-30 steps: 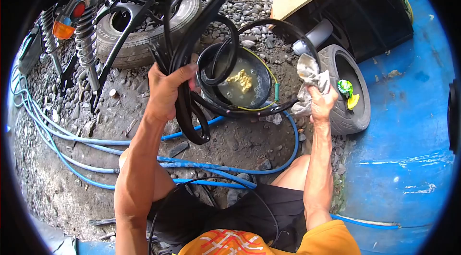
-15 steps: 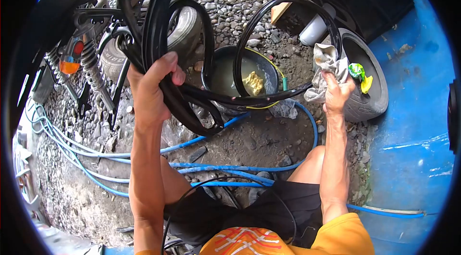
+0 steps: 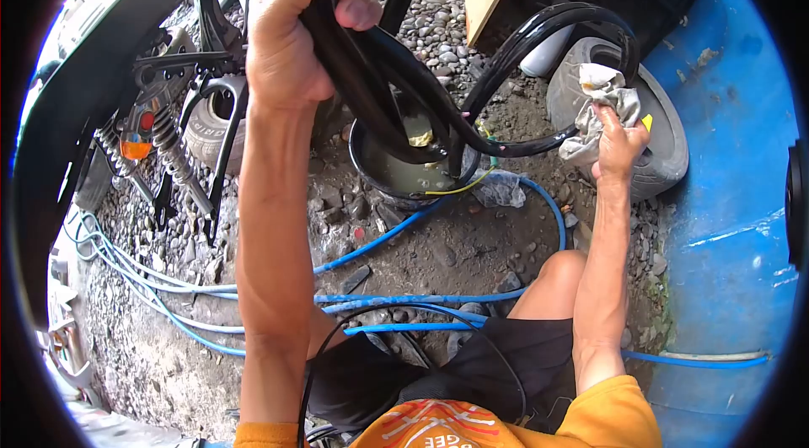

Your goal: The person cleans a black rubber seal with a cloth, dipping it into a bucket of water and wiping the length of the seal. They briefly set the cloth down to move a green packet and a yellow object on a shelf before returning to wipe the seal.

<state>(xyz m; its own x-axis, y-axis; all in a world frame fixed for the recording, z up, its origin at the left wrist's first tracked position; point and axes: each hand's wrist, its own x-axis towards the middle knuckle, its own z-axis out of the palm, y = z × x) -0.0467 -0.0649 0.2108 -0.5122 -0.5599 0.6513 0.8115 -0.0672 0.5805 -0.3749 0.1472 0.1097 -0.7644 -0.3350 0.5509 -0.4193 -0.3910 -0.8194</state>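
My left hand (image 3: pixel 291 43), raised at the upper left, is closed around bunched folds of a shiny black rubber inner tube (image 3: pixel 527 48). Its loops hang over a dark basin (image 3: pixel 362 168) of cloudy water and arch across to the right. My right hand (image 3: pixel 619 143) grips a crumpled greyish-white cloth (image 3: pixel 600 90), which is wrapped about the tube near a worn tire (image 3: pixel 661 144). In the basin, partly hidden by the tube, is a yellow lump (image 3: pixel 419 133). A bit of yellow shows beside my right fingers.
Blue hoses (image 3: pixel 404 300) cross the ground before my knees. To the left stands a motorcycle frame with shock absorbers (image 3: pixel 173 157) and another tire (image 3: pixel 215 134). A blue surface (image 3: pixel 733 195) runs along the right. Clear crumpled plastic (image 3: pixel 499 189) lies by the basin, with pebbles beyond.
My left hand has risen and shifted slightly right with the tube folds, which now hang lower across the basin. My right hand and the cloth have moved a little right.
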